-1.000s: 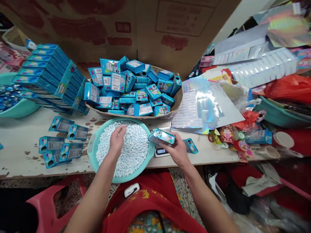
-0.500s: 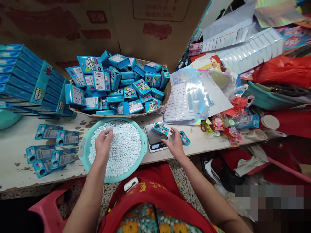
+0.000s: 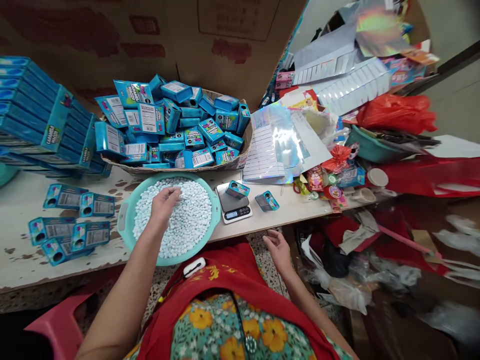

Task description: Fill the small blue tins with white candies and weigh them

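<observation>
From my remote station I see a worn white tabletop (image 3: 18, 200) with brown scuffs, a large cardboard box (image 3: 180, 30) standing behind it.

The small blue candy box (image 3: 237, 189) lies on the platform of a digital scale (image 3: 229, 203), which I find close to the tabletop's front edge. A second blue box (image 3: 267, 201) lies on the tabletop just right of the scale. I have the right hand (image 3: 278, 248) hanging just off the front edge, fingers loosely bent, with nothing in its grasp. The left hand (image 3: 163, 204) is over the mint-green basin (image 3: 123, 216) of pale candies (image 3: 189, 220), thumb and fingers drawn together; I cannot tell whether it pinches a candy. The basin sits left of the scale, its near rim jutting past the front edge.

Toward the back edge, behind the basin, I see a cardboard tray (image 3: 131, 170) heaped with blue boxes (image 3: 193, 137). Five loose boxes (image 3: 91, 234) lie toward the left part of the front edge, and a tall stack of blue boxes (image 3: 48, 125) stands behind them. Shiny holographic sheets (image 3: 287, 145) lie right of the tray; wrapped sweets (image 3: 315, 178) lie further along, near the front edge.
</observation>
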Demonstrator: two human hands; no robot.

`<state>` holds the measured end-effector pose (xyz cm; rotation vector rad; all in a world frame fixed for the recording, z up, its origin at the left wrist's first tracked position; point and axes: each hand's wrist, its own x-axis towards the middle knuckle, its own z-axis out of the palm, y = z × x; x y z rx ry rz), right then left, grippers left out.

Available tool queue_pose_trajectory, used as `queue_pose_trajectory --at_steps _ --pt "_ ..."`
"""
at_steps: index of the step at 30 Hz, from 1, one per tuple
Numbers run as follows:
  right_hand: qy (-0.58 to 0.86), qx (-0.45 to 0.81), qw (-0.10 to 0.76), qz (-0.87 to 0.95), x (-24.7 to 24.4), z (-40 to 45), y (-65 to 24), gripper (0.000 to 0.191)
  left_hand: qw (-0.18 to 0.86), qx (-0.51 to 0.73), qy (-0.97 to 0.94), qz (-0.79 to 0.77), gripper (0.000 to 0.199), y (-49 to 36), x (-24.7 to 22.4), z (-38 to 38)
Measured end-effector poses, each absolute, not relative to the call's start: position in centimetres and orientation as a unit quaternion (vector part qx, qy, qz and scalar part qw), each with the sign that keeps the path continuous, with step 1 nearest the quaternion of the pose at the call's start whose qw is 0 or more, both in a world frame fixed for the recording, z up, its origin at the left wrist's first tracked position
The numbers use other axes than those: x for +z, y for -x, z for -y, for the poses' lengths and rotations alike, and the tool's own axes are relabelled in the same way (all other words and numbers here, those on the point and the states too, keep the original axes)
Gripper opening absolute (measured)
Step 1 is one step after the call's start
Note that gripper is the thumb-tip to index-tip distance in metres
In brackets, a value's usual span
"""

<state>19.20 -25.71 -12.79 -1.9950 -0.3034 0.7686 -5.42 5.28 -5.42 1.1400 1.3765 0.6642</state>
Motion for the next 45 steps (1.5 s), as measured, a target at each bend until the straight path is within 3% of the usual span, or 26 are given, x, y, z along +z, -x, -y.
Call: queue_pose_trajectory --at_steps 14,20,23,27,31,36,39,43,45 --pt "0.829 0.323 0.448 0.087 -12.8 30.2 -18.8 0.046 0.607 0.255 -0.503 -0.560 0.042 5.3 -6.0 -3.7" --pt "0.817 0.344 0.450 0.112 -13.5 28.2 -21.4 0.049 0.506 0.250 -0.599 -0.568 0.029 3.1 -4.5 -3.2" --pt "0.814 0.347 0.451 0.116 -13.8 27.2 -22.8 0.050 0.460 0.243 -0.702 -0.486 0.031 -1.0 -4.1 -2.9" --pt "0.823 0.319 0.454 0.123 -14.0 25.0 -25.2 0.066 0.438 0.233 -0.816 -0.297 0.047 -9.0 -5.0 -1.7" --pt "0.843 0.236 0.448 0.182 -14.3 21.3 -27.5 0.088 0.426 0.200 -0.823 -0.319 0.017 -13.1 -5.7 -1.1" --pt "0.884 0.225 0.346 0.221 -13.8 17.2 -29.5 0.066 0.390 0.321 -0.734 -0.454 0.042 -6.2 -1.0 -2.0" --pt "0.870 0.229 0.365 0.240 -12.0 15.5 -29.6 0.063 0.321 0.440 -0.596 -0.590 0.046 2.2 2.8 -3.2" --pt "0.816 0.240 0.383 0.360 -9.7 12.2 -27.4 0.057 0.120 0.326 -0.588 -0.731 0.049 12.2 2.3 -8.2" --pt "0.780 0.268 0.395 0.404 -9.7 10.0 -25.7 0.055 0.099 0.235 -0.592 -0.765 0.048 15.0 -0.7 -11.6"
